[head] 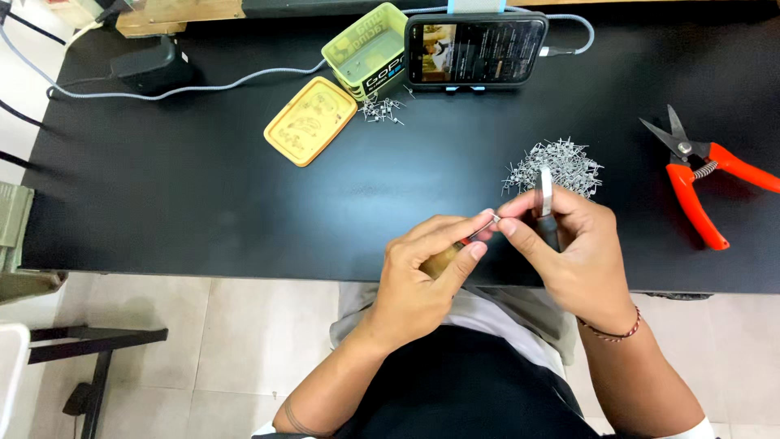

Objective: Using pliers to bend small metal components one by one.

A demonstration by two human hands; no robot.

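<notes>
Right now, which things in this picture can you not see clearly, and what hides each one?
- Small metal piece, head view: too small to identify, pinched between the fingertips of the left hand and right hand.
- Tool in the left hand: mostly covered by the fingers.
- Wire pile: near part hidden behind the right hand.
- Cutters: one handle cut off by the right edge.
- Phone screen: too small to read.

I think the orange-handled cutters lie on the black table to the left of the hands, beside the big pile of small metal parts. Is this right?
Not quite. The head view shows the orange-handled cutters on the black table to the right of the hands, not the left. They do lie to the side of the big pile of small metal parts, which sits just behind the right hand.
</notes>
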